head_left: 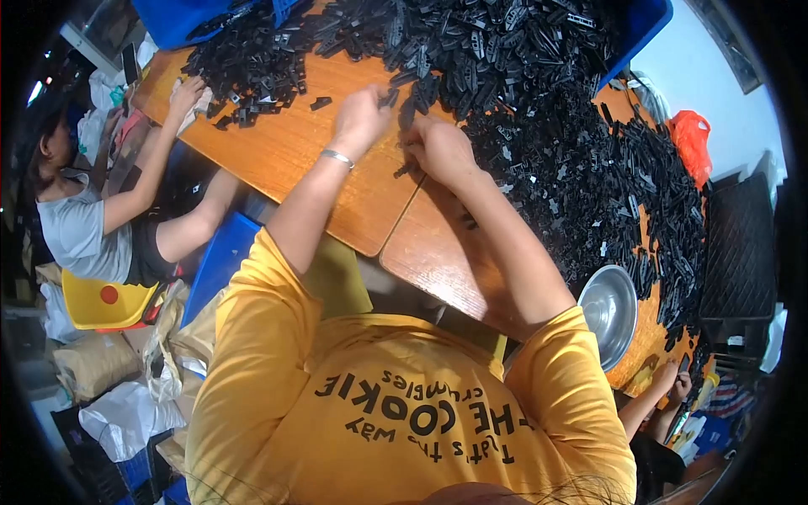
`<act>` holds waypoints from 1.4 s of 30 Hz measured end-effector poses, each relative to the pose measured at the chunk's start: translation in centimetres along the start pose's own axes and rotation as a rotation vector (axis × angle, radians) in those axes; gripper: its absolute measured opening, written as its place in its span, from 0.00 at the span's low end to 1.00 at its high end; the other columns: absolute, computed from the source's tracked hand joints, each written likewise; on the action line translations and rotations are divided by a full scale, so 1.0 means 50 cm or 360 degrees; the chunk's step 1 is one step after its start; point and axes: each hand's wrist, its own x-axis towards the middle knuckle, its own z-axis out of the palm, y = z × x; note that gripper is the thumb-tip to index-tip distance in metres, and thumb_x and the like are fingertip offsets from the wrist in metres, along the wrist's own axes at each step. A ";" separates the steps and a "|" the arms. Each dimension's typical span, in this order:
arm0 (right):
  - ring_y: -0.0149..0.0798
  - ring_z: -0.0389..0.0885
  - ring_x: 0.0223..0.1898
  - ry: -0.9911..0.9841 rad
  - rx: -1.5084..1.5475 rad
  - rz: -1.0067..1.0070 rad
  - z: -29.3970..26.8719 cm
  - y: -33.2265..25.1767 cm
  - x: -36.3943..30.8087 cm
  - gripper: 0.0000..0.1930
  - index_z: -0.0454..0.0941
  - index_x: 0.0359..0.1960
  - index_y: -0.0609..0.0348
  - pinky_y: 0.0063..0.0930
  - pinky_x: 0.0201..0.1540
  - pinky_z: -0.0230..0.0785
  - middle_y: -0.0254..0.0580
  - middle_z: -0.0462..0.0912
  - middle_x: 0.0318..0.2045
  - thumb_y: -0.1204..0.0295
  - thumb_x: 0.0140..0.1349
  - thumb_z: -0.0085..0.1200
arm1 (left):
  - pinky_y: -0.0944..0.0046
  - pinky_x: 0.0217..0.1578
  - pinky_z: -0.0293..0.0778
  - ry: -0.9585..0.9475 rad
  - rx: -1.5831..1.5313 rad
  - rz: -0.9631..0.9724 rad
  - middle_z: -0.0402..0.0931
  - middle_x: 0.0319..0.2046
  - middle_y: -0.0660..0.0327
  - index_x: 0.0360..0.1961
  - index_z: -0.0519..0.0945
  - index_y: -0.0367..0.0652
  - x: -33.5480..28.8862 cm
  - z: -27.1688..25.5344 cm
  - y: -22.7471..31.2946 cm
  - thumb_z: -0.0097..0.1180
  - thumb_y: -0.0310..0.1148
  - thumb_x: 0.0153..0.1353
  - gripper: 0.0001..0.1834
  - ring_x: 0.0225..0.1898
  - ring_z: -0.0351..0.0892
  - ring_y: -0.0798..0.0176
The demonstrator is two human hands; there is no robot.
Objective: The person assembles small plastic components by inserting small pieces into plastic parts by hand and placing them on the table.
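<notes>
Above the wooden table (pixel 353 194), my left hand (pixel 362 122) pinches a small black plastic part (pixel 390 98) at its fingertips. Close beside it, my right hand (pixel 443 151) is closed, with another dark plastic piece (pixel 407 113) at its fingers; the exact shape of both pieces is too small and blurred to tell. A large heap of similar black parts (pixel 539 143) spreads just beyond and to the right of my hands. Under my right hand lie a few loose black pieces (pixel 404 169).
Blue bins (pixel 644 34) stand at the far edge. A metal bowl (pixel 608 316) sits to my right. A seam (pixel 396 223) splits the tabletop. Another person's hand (pixel 187 97) rests on a cloth at the left; a co-worker's hands (pixel 673 379) work at the lower right.
</notes>
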 end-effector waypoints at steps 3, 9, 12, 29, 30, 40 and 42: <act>0.55 0.87 0.41 0.0155 0.0285 0.0032 -0.018 -0.021 -0.023 0.10 0.82 0.41 0.58 0.47 0.44 0.78 0.51 0.86 0.38 0.74 0.58 0.66 | 0.64 0.40 0.83 -0.0153 -0.1322 -0.0478 0.87 0.42 0.52 0.59 0.78 0.36 -0.024 -0.007 -0.042 0.61 0.29 0.69 0.18 0.41 0.89 0.57; 0.46 0.88 0.34 0.0608 0.0652 0.0107 -0.049 -0.083 -0.071 0.09 0.82 0.42 0.63 0.38 0.39 0.79 0.48 0.87 0.35 0.76 0.62 0.66 | 0.65 0.43 0.87 -0.0486 -0.2316 -0.0691 0.85 0.45 0.52 0.64 0.71 0.37 -0.119 -0.085 0.041 0.47 0.26 0.77 0.17 0.42 0.88 0.61; 0.37 0.89 0.32 0.0859 0.0696 -0.0006 -0.053 -0.106 -0.077 0.08 0.83 0.43 0.64 0.30 0.36 0.80 0.45 0.88 0.34 0.78 0.65 0.66 | 0.65 0.44 0.86 -0.0562 -0.2390 -0.0610 0.85 0.47 0.53 0.65 0.70 0.36 -0.151 -0.121 0.082 0.47 0.26 0.77 0.18 0.43 0.88 0.64; 0.29 0.86 0.32 0.1132 0.0755 -0.0304 -0.074 -0.128 -0.095 0.07 0.81 0.37 0.64 0.20 0.31 0.81 0.40 0.82 0.37 0.85 0.62 0.66 | 0.63 0.53 0.80 -0.0602 -0.2368 -0.0329 0.84 0.52 0.61 0.67 0.71 0.41 -0.188 -0.142 0.108 0.61 0.32 0.73 0.24 0.50 0.83 0.69; 0.29 0.86 0.32 0.1160 0.0765 -0.0299 -0.074 -0.130 -0.094 0.07 0.81 0.37 0.64 0.20 0.31 0.80 0.40 0.82 0.37 0.85 0.61 0.66 | 0.64 0.53 0.79 -0.0604 -0.2371 -0.0334 0.84 0.52 0.61 0.68 0.71 0.42 -0.189 -0.141 0.108 0.61 0.31 0.73 0.25 0.50 0.84 0.69; 0.46 0.85 0.32 0.0846 0.0901 -0.0030 -0.063 -0.136 -0.108 0.08 0.82 0.35 0.61 0.35 0.35 0.78 0.46 0.82 0.32 0.83 0.57 0.68 | 0.66 0.52 0.83 -0.0533 -0.2319 -0.0318 0.84 0.53 0.60 0.67 0.71 0.42 -0.203 -0.126 0.101 0.62 0.22 0.70 0.26 0.51 0.85 0.68; 0.45 0.85 0.31 0.0834 0.0887 -0.0019 -0.054 -0.125 -0.107 0.08 0.82 0.35 0.61 0.35 0.35 0.78 0.46 0.82 0.32 0.82 0.56 0.70 | 0.68 0.52 0.82 -0.0523 -0.2272 -0.0277 0.84 0.52 0.61 0.67 0.71 0.41 -0.206 -0.125 0.101 0.61 0.22 0.70 0.25 0.49 0.85 0.68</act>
